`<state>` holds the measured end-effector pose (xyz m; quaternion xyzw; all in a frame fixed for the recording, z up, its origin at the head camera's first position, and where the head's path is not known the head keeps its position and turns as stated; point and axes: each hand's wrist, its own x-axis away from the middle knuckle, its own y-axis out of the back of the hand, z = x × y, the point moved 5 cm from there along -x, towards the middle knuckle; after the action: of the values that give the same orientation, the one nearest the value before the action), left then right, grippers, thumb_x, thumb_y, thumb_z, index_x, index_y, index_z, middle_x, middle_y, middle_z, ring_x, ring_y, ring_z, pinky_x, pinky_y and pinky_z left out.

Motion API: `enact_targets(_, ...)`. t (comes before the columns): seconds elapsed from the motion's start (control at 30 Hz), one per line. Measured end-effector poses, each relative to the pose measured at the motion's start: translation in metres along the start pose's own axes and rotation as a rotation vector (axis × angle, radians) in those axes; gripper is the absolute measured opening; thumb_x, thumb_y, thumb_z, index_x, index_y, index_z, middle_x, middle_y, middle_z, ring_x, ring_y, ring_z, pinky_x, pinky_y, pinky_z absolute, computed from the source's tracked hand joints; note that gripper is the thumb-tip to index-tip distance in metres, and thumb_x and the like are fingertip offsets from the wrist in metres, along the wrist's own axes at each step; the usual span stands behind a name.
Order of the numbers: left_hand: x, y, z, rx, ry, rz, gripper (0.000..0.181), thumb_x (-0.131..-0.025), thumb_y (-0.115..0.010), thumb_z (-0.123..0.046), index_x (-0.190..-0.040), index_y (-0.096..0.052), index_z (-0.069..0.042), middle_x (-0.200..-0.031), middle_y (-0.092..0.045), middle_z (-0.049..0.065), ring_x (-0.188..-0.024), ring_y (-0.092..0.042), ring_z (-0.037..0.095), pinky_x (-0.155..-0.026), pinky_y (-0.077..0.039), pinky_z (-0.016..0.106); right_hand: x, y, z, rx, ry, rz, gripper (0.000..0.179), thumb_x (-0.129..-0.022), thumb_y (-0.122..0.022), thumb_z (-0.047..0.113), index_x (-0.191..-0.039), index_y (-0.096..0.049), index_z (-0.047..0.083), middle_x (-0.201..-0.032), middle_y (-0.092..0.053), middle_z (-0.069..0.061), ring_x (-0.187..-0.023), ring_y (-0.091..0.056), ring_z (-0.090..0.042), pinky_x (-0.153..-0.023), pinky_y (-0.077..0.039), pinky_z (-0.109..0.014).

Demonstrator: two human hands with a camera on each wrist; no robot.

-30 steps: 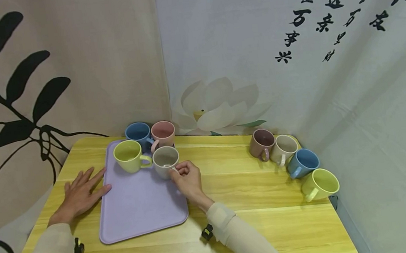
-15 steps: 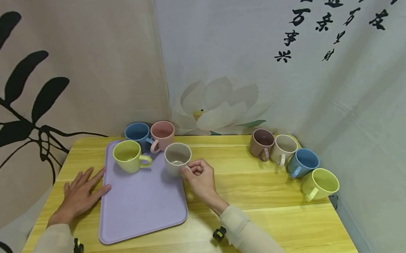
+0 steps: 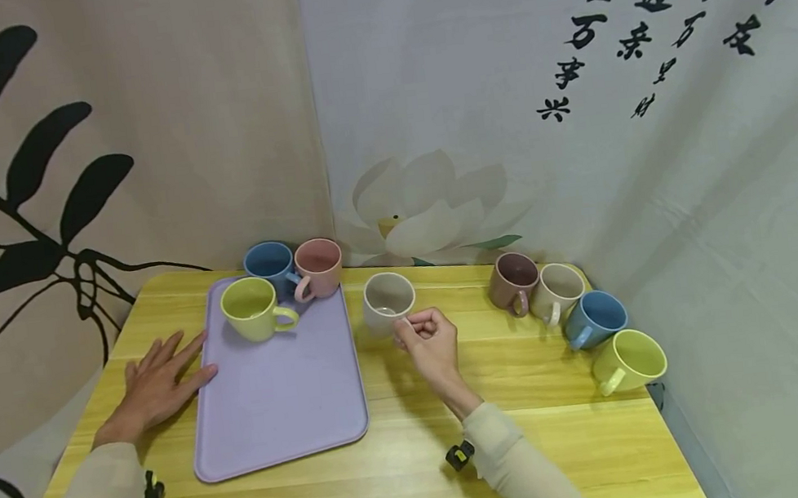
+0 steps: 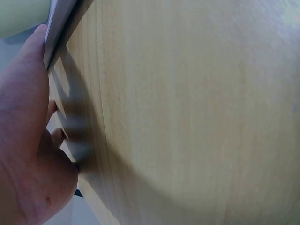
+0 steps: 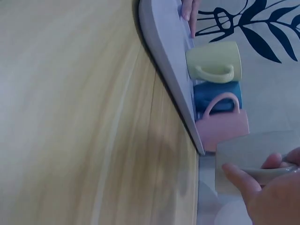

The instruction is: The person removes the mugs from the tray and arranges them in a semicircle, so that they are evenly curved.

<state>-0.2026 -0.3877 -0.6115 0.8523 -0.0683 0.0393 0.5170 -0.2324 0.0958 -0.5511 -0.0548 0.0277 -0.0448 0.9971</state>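
Note:
My right hand (image 3: 434, 350) pinches the handle of a greyish-white mug (image 3: 380, 320), carrying it upright just beyond the right edge of a lilac tray (image 3: 283, 402). In the right wrist view, thumb and fingers close on that mug's (image 5: 236, 152) handle. My left hand (image 3: 152, 388) lies with spread, straight fingers against the tray's left edge; its thumb touches the rim in the left wrist view. Toward the tray's far end stand a yellow-green mug (image 3: 250, 319), a blue mug (image 3: 267, 261) and a pink mug (image 3: 323, 270).
At the right of the wooden table (image 3: 542, 463), a slanting row holds a dark mauve mug (image 3: 503, 290), a cream mug (image 3: 545, 300), a blue mug (image 3: 595, 329) and a yellow-green mug (image 3: 630, 370). A printed curtain (image 3: 423, 74) hangs right behind the table's far edge.
My right hand has moved rightward, lifting the greyish-white mug off its spot beside the yellow-green one and past the tray's right edge. The left hand has stayed in place.

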Motion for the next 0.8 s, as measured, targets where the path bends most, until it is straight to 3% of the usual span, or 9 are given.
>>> enact_targets(0.13, 0.0, 0.0, 0.001, -0.001, 0.0, 0.002, 0.088, -0.113, -0.054, -0.068, -0.182, -0.02, -0.024, -0.186, -0.009, 0.036, -0.168, 0.001, 0.071, -0.123, 0.004, 0.097, -0.004, 0.01, 0.0, -0.005, -0.007, -0.036, 0.017, -0.097, -0.083, 0.002, -0.105, -0.069, -0.003, -0.084, -0.077, 0.0, -0.072, -0.077, -0.016, -0.073, -0.072, -0.036)
enact_targets(0.47, 0.0, -0.001, -0.001, 0.012, 0.012, 0.016, 0.089, -0.113, -0.053, -0.068, -0.182, -0.02, -0.023, -0.185, -0.008, 0.037, -0.168, 0.002, 0.072, -0.123, 0.006, 0.097, -0.014, 0.03, 0.002, 0.006, 0.011, -0.098, 0.016, -0.096, -0.083, 0.002, -0.105, -0.07, -0.003, -0.083, -0.076, -0.001, -0.073, -0.077, -0.02, -0.076, -0.073, -0.048)
enact_targets(0.8, -0.001, 0.0, 0.001, 0.008, 0.007, 0.009, 0.089, -0.112, -0.053, -0.069, -0.182, -0.02, -0.024, -0.186, -0.008, 0.036, -0.168, 0.002, 0.071, -0.123, 0.006, 0.097, -0.028, 0.054, -0.004, 0.028, 0.021, -0.131, 0.018, -0.097, -0.084, 0.003, -0.106, -0.07, -0.003, -0.083, -0.076, -0.001, -0.069, -0.077, -0.02, -0.073, -0.073, -0.042)
